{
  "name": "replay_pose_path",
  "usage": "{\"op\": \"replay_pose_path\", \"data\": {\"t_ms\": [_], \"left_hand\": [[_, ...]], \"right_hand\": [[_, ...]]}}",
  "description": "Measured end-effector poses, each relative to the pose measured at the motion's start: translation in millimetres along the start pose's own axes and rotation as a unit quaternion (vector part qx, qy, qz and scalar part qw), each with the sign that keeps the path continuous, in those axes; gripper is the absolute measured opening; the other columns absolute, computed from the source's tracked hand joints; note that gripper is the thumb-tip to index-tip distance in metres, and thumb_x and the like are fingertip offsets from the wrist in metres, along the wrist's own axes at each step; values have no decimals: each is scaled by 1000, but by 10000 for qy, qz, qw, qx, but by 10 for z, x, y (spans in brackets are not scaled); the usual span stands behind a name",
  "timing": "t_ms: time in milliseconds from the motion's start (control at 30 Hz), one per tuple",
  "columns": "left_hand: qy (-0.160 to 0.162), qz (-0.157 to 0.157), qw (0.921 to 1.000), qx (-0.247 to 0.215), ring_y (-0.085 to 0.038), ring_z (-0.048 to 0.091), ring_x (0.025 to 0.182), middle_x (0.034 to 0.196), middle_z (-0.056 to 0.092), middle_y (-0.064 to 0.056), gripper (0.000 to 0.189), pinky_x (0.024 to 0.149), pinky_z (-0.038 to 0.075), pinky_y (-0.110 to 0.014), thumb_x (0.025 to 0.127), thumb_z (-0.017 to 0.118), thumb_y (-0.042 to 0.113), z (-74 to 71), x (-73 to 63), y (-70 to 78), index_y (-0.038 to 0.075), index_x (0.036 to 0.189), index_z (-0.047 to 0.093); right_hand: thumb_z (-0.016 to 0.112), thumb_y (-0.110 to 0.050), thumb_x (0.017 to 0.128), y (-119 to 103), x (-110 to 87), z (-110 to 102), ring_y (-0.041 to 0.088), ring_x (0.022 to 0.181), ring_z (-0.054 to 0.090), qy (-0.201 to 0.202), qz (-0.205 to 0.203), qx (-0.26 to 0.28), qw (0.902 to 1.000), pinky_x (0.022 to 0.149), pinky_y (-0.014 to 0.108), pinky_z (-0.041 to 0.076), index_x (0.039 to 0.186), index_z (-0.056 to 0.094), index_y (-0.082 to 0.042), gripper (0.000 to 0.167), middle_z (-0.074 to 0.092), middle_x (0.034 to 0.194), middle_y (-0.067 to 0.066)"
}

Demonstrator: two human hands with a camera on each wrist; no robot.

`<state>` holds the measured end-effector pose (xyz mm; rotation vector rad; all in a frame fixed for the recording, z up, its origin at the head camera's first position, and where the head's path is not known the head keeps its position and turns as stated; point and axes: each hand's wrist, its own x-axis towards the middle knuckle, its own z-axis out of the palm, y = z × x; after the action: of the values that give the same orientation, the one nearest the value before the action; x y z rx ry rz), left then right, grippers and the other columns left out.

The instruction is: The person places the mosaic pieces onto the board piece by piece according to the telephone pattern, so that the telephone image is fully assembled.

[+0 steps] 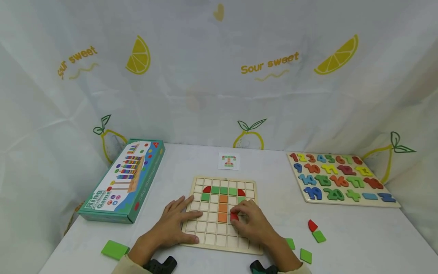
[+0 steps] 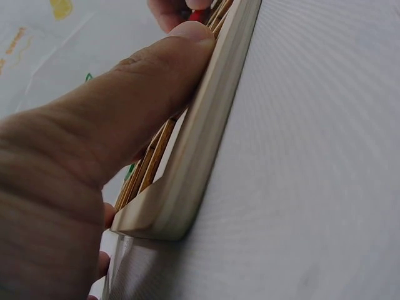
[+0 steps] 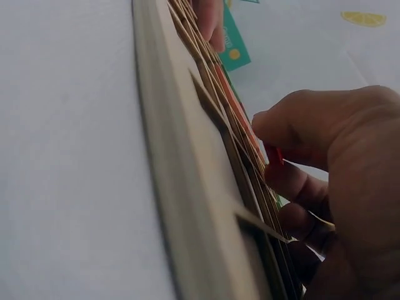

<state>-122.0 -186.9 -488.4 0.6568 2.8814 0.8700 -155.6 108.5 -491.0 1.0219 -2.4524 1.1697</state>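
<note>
A wooden grid board (image 1: 222, 249) lies on the table between both hands. My left hand (image 1: 172, 220) rests on its left side with fingers spread, the thumb (image 2: 156, 69) lying along the near rim in the left wrist view. My right hand (image 1: 253, 223) pinches a small red tile (image 1: 234, 216) between thumb and fingers, low over the grid, just right of the lowest orange tile (image 1: 222, 217). Two more orange tiles stand above that one in a column. A row of green tiles (image 1: 224, 190) with a red rounded tile (image 1: 207, 189) at each end fills upper cells.
Behind the board lies a pattern card (image 1: 229, 156). Loose on the right are a red rounded tile (image 1: 312, 225) and several green tiles (image 1: 319, 236). A green block (image 1: 115, 250) lies at front left. A game box (image 1: 124, 182) and a number puzzle board (image 1: 342, 182) flank the board.
</note>
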Motion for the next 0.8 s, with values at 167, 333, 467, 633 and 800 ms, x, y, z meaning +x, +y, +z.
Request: {"op": "replay_pose_path", "data": {"t_ms": [167,333,467,633,800], "left_hand": [[44,28,10000,28,-37,14,142,156,25,-6,77,107,8,-59,67,71,71,-10,-3,6,31,132,62],[36,14,10000,45,-36,13,142,156,25,-7,77,107,8,-58,67,71,71,-11,-5,11,31,132,62],[25,-4,10000,-12,-36,13,142,156,25,-6,76,107,8,-59,67,71,71,-4,-5,17,31,131,63],[-19,-33,10000,-44,-36,13,142,157,25,-5,76,107,8,-59,67,71,71,8,1,20,32,131,62],[-22,-24,10000,-49,-35,12,142,157,24,-5,77,107,7,-59,67,71,71,10,-2,22,31,132,62]], "right_hand": [[75,-6,76,-18,8,29,10,84,46,-62,59,-367,9993,75,35,41,93,72,-14,19,56,90,-10],[74,-9,75,-54,16,38,9,82,43,-135,166,-666,9976,74,36,39,92,74,-16,18,53,88,-11],[75,-11,74,-79,12,24,9,83,43,-261,333,-746,9963,74,35,39,93,74,-15,19,52,89,-10],[76,-11,77,-127,19,-68,11,91,46,-322,666,-445,9963,76,34,44,99,73,-11,22,56,95,-9],[77,-9,79,-227,40,-274,13,95,48,-298,898,-228,9953,77,39,47,105,72,-11,27,58,101,-8]]}}
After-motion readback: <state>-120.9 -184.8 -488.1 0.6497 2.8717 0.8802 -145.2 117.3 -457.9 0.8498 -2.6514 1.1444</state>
